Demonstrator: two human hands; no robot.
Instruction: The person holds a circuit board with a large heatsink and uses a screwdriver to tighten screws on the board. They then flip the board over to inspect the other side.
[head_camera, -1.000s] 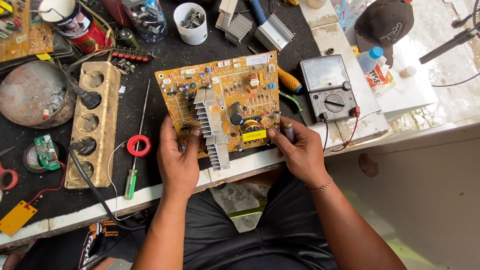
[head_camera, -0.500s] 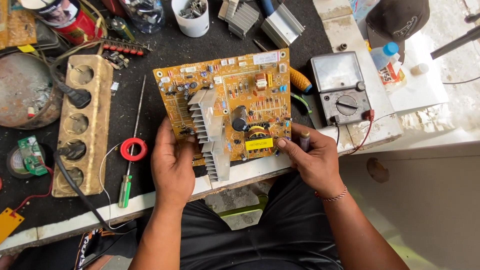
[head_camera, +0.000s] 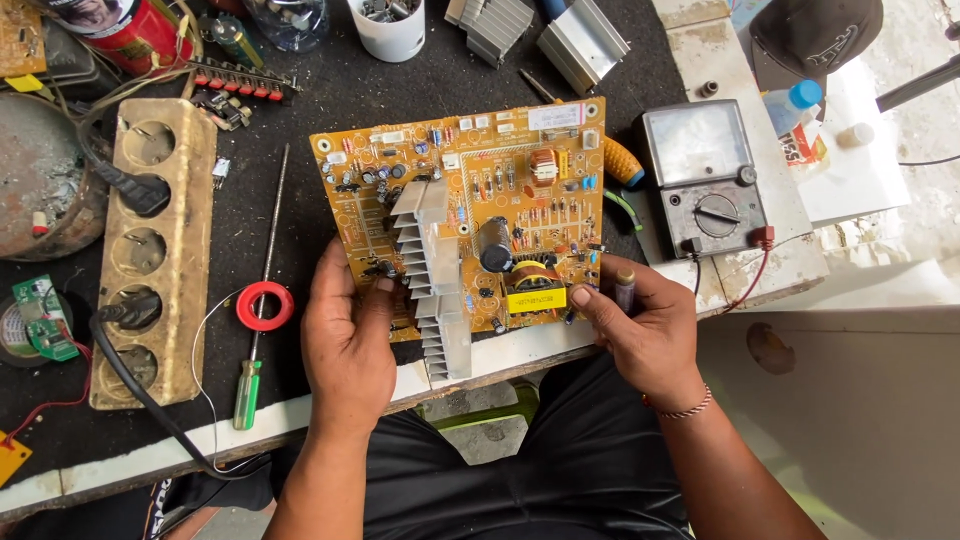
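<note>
Your left hand (head_camera: 348, 345) and right hand (head_camera: 640, 330) both clamp the yellow circuit board (head_camera: 470, 215) at the bench's (head_camera: 330, 95) near edge, fingers curled over its lower corners, the right also pinching a small dark cylinder (head_camera: 625, 290). At the far edge, one white cup (head_camera: 390, 30) holds metal bits, too small to identify. One clear jar (head_camera: 290, 18) is cut off; the wooden socket strip (head_camera: 155, 260) shows five sockets, two plugged.

Black-topped workbench (head_camera: 330, 110): socket strip (head_camera: 150, 260), screwdriver (head_camera: 250, 370), red solder reel (head_camera: 265, 305), multimeter (head_camera: 705, 180), white cup (head_camera: 392, 28)
</note>
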